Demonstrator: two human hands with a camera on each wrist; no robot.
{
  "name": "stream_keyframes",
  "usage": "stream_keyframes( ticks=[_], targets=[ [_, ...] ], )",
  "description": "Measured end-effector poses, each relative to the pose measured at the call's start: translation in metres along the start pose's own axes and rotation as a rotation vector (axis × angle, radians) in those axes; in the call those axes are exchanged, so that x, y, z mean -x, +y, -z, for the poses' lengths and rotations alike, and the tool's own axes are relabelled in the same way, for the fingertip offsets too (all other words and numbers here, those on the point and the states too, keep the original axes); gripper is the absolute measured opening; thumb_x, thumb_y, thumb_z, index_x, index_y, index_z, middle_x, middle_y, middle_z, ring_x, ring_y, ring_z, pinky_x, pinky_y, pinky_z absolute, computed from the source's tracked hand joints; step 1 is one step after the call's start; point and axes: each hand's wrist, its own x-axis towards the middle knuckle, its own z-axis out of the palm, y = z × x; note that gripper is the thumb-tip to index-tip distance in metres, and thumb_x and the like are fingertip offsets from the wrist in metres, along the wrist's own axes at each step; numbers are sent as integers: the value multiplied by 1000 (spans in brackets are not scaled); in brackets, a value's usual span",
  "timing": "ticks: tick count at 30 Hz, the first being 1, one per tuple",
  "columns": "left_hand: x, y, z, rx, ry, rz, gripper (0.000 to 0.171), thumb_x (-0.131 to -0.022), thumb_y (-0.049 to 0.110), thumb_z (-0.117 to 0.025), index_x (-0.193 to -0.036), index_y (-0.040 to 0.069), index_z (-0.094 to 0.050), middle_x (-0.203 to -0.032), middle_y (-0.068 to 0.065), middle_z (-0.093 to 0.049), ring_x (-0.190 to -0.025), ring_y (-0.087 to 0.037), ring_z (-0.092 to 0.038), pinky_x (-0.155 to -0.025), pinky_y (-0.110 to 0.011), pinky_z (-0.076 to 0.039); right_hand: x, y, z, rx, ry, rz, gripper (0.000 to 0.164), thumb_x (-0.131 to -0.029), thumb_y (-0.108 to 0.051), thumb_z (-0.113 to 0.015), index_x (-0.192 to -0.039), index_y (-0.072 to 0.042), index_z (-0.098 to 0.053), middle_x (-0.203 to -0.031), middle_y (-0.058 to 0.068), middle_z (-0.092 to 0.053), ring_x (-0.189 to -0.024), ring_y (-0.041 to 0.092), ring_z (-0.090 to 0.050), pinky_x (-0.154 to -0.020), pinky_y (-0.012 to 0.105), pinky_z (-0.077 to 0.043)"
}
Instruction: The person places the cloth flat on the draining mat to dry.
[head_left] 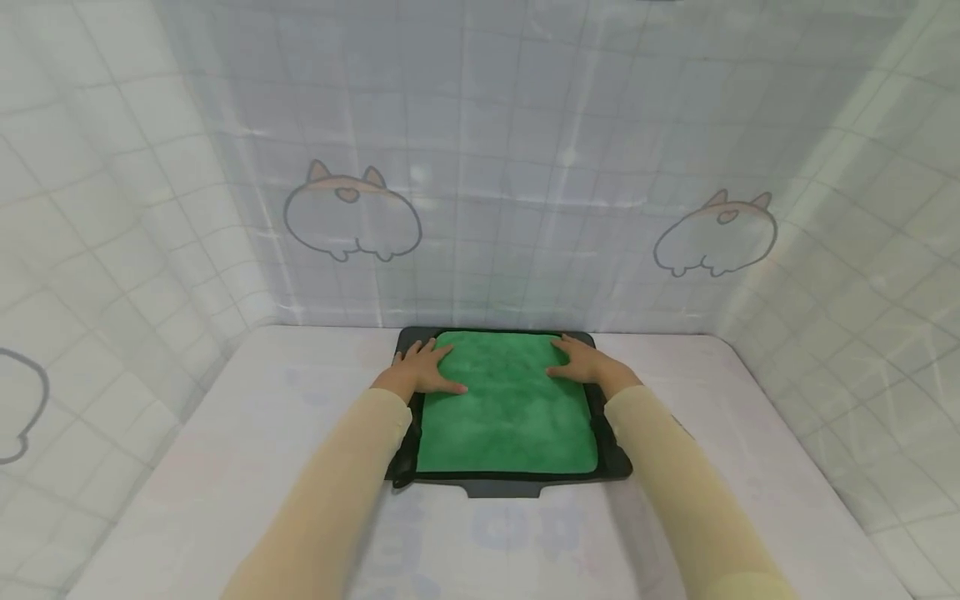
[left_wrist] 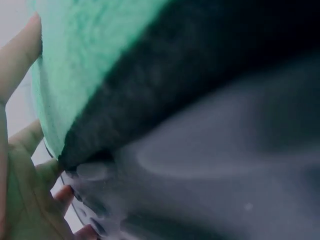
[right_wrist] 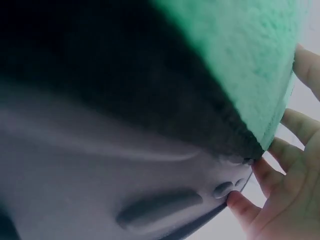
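A square green pad point(head_left: 510, 417) with a soft, fuzzy surface and a dark border lies on a black tray point(head_left: 502, 487) with a tab at its near edge. My left hand point(head_left: 423, 371) rests at the far left corner, fingers spread over the tray's rim and thumb reaching onto the green. At the far right corner, my right hand point(head_left: 588, 364) has its fingertips on the green surface. Both wrist views show the fingers extended along the edge of the pad point(left_wrist: 95, 55), beside the dark moulded tray side point(right_wrist: 100, 190). Neither hand grips anything.
The tray stands on a white table point(head_left: 247, 467) against a pale gridded wall sheet point(head_left: 487, 167) with cartoon animal drawings. Similar sheets hang on both sides. A black handle-like piece point(head_left: 405, 471) sits at the tray's near left corner.
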Motion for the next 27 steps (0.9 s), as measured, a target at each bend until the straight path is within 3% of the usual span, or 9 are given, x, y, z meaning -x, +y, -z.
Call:
stream_keyframes(
  ticks=[7, 12, 19, 27],
  targets=[
    [-2, -5, 0, -10, 12, -15, 100, -85, 67, -66, -162, 22, -20, -167, -17, -6, -152, -43, -1, -117, -65, -4, -2, 4, -2, 10, 10, -14, 76, -102, -43, -58, -159, -6, -23, -165, 23, -9, -150, 45, -13, -117, 60, -19],
    [7, -15, 2, -35, 41, -35, 92, -90, 63, -63, -161, 19, -25, -165, -19, -14, -150, -48, -3, -117, -66, -5, 2, 5, -1, 63, 19, -2, 76, -102, -42, -57, -158, -2, -26, -163, 26, -13, -148, 47, -15, -117, 61, -20],
    [40, -30, 8, -100, 158, -111, 73, -97, 50, -61, -155, 13, -38, -161, -22, -26, -147, -53, -9, -115, -69, -10, 30, 13, 9, 102, 104, 57, 72, -100, -37, -61, -152, 5, -34, -159, 31, -22, -145, 51, -21, -115, 63, -23],
    [87, -42, 9, -119, 314, -192, 64, -98, 43, -64, -148, 7, -48, -154, -24, -39, -145, -55, -17, -112, -72, -14, 76, 31, 25, 155, 321, 141, 50, -100, -23, -61, -140, 6, -53, -149, 31, -41, -137, 51, -36, -112, 62, -29]
  ],
)
